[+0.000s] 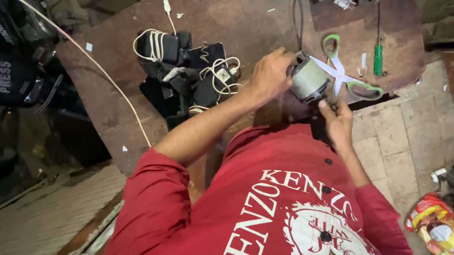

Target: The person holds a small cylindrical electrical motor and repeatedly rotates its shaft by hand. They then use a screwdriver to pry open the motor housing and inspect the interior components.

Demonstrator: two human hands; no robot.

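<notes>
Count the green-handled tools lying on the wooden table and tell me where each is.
2. The green-handled scissors lie open just right of the grey cylinder that the left hand holds. The green screwdriver lies beyond them, near the table's far edge. Others may be hidden.

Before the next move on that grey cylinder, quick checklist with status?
1. Left hand on grey cylinder: ok.
2. Right hand at its lower edge: ok; what the fingers pinch: cannot tell.
3. Black cable running to the cylinder, not snagged: cannot tell.
4. Green-handled scissors lying open right beside the cylinder: not ok.
5. Green screwdriver apart on the wooden table: ok.
</notes>
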